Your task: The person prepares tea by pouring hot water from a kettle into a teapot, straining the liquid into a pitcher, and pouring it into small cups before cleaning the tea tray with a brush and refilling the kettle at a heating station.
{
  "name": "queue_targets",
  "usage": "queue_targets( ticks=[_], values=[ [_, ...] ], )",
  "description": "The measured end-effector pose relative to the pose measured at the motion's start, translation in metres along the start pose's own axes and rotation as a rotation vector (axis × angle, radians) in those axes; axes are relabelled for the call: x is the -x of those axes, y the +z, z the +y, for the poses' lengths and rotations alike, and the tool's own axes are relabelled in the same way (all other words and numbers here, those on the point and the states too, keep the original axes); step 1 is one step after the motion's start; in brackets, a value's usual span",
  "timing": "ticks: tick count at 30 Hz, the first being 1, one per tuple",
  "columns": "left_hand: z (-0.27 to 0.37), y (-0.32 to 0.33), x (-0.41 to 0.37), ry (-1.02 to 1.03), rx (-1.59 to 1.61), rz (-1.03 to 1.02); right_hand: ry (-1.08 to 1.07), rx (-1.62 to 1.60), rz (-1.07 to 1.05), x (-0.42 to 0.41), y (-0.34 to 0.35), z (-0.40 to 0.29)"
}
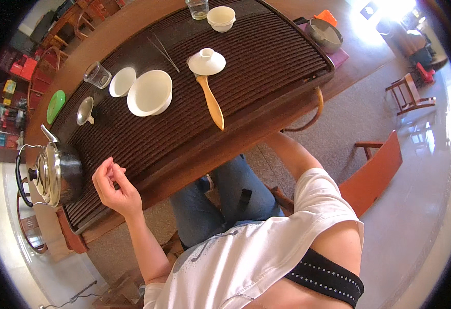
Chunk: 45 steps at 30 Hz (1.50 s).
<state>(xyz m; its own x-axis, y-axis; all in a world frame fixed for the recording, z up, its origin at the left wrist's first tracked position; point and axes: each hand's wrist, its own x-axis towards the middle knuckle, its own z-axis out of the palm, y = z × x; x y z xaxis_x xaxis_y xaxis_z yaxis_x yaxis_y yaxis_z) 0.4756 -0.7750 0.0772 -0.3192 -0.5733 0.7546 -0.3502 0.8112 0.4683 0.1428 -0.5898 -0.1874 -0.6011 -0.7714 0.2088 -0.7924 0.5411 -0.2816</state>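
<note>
My left hand (115, 187) hovers over the near left part of a slatted dark tea tray (264, 73), palm up, fingers loosely curled around nothing visible. Left of it stands a steel kettle (67, 174) with a black handle. My right hand is out of view; its forearm passes beneath the table edge. On the tray are a large white bowl (148, 94), a smaller white dish (122, 82), a metal strainer (85, 111), a glass cup (101, 75) and thin metal tongs (165, 54). A white gaiwan lid (207, 65) rests at the head of a wooden-handled tool (212, 102).
Stacked white cups (221, 19) and another glass (198, 9) stand at the far edge. A green lid (56, 106) lies left, a metal bowl (324, 34) on pink cloth right. A curved wooden armrest (318, 108) and a red-brown chair back (376, 174) are at the right.
</note>
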Motion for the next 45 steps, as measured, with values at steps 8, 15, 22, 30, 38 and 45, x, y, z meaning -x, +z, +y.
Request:
queue_targets(
  ticks=[8, 15, 22, 30, 38, 45],
  values=[
    [0.002, -0.005, -0.002, -0.044, 0.059, -0.058, -0.041, -0.197, -0.065, 0.055, -0.080, 0.001],
    [-0.003, -0.010, 0.002, -0.052, 0.263, 0.026, 0.073, -0.605, -0.084, 0.121, -0.230, -0.029],
    [0.007, -0.015, 0.009, -0.031, 0.429, 0.068, -0.283, -1.033, 0.071, 0.093, -0.300, -0.105],
    [0.007, -0.046, 0.025, -0.059, 0.247, 0.134, -0.529, -0.688, 0.261, -0.001, -0.273, -0.266],
    [-0.006, -0.058, -0.001, -0.076, 0.127, 0.077, -0.496, -0.527, 0.502, -0.046, -0.214, -0.319],
    [-0.057, -0.021, -0.085, -0.685, 0.302, -0.315, -0.459, -0.566, 0.469, -0.037, -0.221, -0.306]
  ],
)
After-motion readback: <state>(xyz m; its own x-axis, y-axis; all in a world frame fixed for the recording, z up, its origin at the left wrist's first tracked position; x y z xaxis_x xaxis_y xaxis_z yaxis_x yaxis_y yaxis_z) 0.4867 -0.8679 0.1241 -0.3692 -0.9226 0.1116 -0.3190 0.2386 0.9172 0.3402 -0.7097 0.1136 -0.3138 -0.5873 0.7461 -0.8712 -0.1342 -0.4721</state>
